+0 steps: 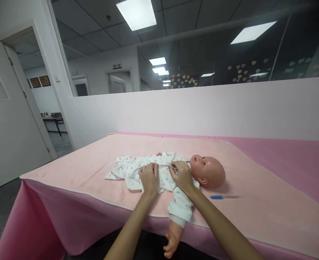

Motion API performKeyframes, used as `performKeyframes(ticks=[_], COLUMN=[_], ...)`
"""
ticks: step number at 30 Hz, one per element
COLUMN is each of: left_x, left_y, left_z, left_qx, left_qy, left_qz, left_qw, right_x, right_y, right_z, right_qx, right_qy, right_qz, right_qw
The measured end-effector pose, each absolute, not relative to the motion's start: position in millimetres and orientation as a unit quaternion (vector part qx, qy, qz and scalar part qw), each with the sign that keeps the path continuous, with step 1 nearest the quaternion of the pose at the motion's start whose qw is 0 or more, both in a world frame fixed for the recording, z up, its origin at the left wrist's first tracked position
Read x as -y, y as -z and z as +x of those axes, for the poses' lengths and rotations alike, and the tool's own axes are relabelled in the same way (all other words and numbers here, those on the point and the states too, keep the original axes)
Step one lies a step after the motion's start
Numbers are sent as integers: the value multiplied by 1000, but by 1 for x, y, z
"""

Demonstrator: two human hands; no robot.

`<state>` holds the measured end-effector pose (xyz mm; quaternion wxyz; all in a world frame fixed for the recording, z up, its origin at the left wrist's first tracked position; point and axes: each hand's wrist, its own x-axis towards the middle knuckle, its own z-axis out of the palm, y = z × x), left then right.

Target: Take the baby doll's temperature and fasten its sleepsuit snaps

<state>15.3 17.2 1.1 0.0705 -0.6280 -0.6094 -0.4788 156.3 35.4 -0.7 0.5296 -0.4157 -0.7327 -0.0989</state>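
Note:
A baby doll (209, 171) lies on its back on the peach-coloured cloth, head to the right. It wears a white printed baby outfit (166, 180), and one of its arms hangs over the near edge. My left hand (149, 178) is closed on the front of the outfit at the belly, fingers curled into the fabric. At the chest, below the doll's chin, my right hand (183, 176) pinches the outfit's front. A thin white strip, perhaps a tie or the garment's edge, runs between the hands. The fingertips are partly hidden.
A slim clear stick with a blue end (217, 197) lies right of the doll, near its head. The peach cloth (83, 169) covers a table draped in pink (297, 159). Behind stands a white half-wall (202, 112) with glass above. An open door (13, 115) is at left.

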Motion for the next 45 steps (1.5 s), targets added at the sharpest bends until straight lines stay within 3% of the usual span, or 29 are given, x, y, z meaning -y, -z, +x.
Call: performKeyframes(ticks=[18,33,41,45], left_x=[-18,-7,-30,-68], left_y=[-2,-5,-70,-100], left_z=[14,27,66,95], left_qx=[606,500,409,363], left_qy=[545,493,536,482], left_qz=[-574,-686,-727,-792], left_qw=[71,191,130,99], right_x=[-35,-37,-45,-47], right_y=[-1,-1,2,1], right_z=[156,156,150,151], right_qx=[736,722,714,712], right_qy=[99,110,129,151], right_qz=[-404,-416,-441,-448], right_qw=[534,541,529,519])
